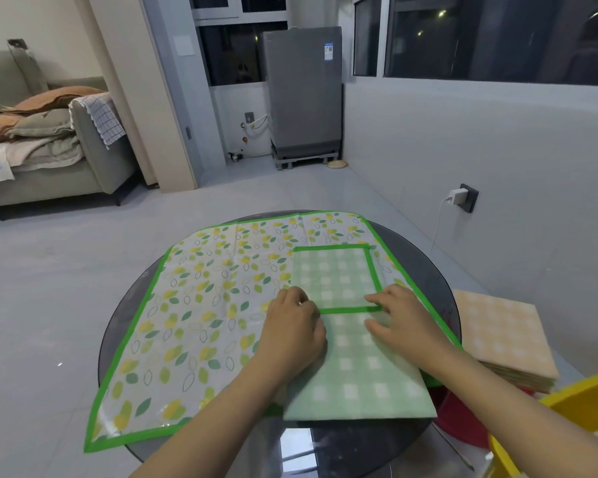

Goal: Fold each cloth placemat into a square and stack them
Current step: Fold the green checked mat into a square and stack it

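A green checked placemat (356,374) with a bright green border lies on the right half of the round table, its far part folded back so the border edge crosses its middle. My left hand (296,331) rests on the mat's left edge at the fold, fingers curled down onto it. My right hand (399,317) presses flat on the folded edge at the right, fingers spread. Under the mat lies a large leaf-print cloth (201,315) with a green border. A stack of orange checked folded placemats (504,339) sits to the right.
The dark round glass table (353,450) stands on a grey tiled floor. A yellow rim (573,401) and a red object (460,429) are at the lower right. A sofa, a grey appliance and a wall socket with a charger are beyond.
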The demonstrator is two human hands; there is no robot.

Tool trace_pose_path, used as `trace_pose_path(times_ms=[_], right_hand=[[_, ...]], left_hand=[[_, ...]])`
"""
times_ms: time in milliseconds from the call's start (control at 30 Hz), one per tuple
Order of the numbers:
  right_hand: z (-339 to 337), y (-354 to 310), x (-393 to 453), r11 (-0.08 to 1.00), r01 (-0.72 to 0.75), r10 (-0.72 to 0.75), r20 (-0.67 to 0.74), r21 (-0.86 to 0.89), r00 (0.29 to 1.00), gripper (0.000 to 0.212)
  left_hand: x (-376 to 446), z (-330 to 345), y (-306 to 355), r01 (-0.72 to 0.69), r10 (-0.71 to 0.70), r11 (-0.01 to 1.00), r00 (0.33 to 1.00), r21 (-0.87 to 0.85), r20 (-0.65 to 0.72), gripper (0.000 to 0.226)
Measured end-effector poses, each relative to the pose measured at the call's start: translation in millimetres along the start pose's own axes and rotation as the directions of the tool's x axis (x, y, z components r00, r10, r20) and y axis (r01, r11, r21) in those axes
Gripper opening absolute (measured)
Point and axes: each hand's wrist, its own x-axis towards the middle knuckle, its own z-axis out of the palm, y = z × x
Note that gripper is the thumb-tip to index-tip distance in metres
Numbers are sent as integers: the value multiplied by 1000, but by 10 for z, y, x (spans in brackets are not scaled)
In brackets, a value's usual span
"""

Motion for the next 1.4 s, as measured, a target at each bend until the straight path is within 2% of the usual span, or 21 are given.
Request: trace_pose_path(times_ms=[167,267,367,433,600,700,767,867,1000,1133,1233,1300,1400], right_hand=[[-10,68,229,967,-217,230,-94,135,969,39],[-17,102,344,941,-299,316,-98,158,944,39],[5,108,420,932,-337,353,-118,136,928,13],[19,127,462,915,-369,390,-127,161,912,25],[-9,94,513,887,-410,441,-126,215,889,32],[-11,115,539,882,-422,450,-112,212,886,17],[2,154,543,877,-425,454,-101,224,885,30],[13,191,529,837,-408,478,-126,364,869,24],[14,189,485,721,-358,504,-94,593,859,16],[-92,156,388,621,-316,487,-38,717,872,13],[-162,138,332,575,-351,480,43,739,876,23],[-197,145,325,491,-359,483,95,793,870,28],[-228,165,274,461,-363,466,127,810,875,28]], left_hand=[[214,3,-92,230,-233,944,972,-235,15,16],[332,28,-157,341,-357,893,934,-293,0,22],[433,72,-228,416,-436,847,900,-332,15,34],[484,99,-259,458,-476,816,878,-353,39,35],[567,106,-309,528,-540,725,834,-441,111,27],[575,113,-331,542,-563,671,817,-506,128,18],[551,123,-336,530,-571,639,812,-558,119,14],[507,107,-336,503,-567,593,815,-629,118,13],[452,25,-308,459,-571,414,803,-786,169,13],[366,-66,-285,438,-567,298,796,-848,212,18],[321,-121,-277,407,-564,198,791,-892,235,20],[299,-154,-283,404,-532,137,800,-905,277,26],[230,-204,-296,418,-505,136,809,-898,300,45]])
